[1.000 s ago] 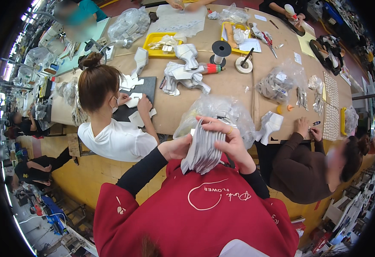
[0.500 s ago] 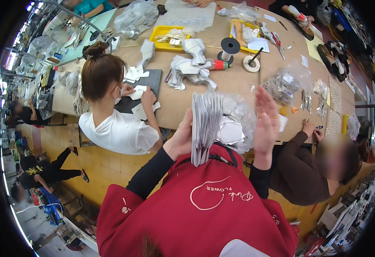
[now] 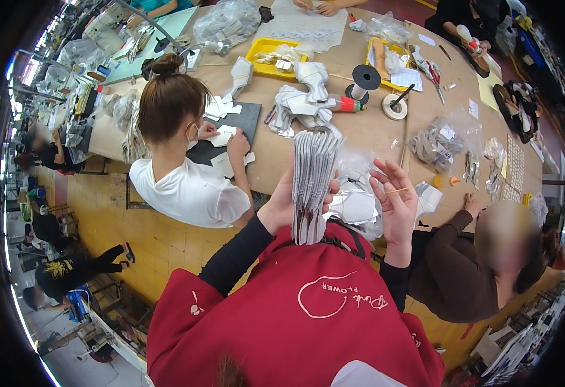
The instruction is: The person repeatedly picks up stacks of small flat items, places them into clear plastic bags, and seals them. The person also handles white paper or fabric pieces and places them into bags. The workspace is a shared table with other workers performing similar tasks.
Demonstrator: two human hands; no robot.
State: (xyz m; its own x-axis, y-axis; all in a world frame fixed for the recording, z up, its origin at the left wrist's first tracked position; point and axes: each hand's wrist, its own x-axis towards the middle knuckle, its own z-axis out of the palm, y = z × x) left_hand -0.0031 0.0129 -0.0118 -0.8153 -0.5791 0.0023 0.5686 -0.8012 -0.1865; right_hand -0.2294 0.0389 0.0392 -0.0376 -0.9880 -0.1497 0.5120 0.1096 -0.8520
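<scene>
- Stack of thin grey-white pieces point(image 3: 311, 187): it is standing between the red garment point(image 3: 282, 303) and the work table point(image 3: 279, 171), its many layered edges facing upward.
- Left hand point(image 3: 282, 205): it is closing firmly round the stack, the palm side lying along the left face and the fingertips showing at the right.
- Right hand point(image 3: 395, 203): it is hanging open beside the stack, well clear of it, with fingers loosely bent; a thin yellowish band point(image 3: 398, 189) is crossing the fingers, and whether it is looped or pinched one cannot tell.
- Clear plastic bag point(image 3: 358, 169): it is lying just beyond the hands, with white pieces point(image 3: 352, 208) showing at its near side.
- Farther across the table: a pile of pale shaped pieces point(image 3: 298, 106) is lying near a black-flanged spool point(image 3: 365, 80), a tape roll point(image 3: 394, 107) and a yellow tray point(image 3: 256, 68).
- Left neighbour: a co-worker in white point(image 3: 189, 190) is handling white pieces over a dark board point(image 3: 249, 119).
- Right neighbour: a co-worker in brown point(image 3: 453, 274) is sitting at the table edge.
</scene>
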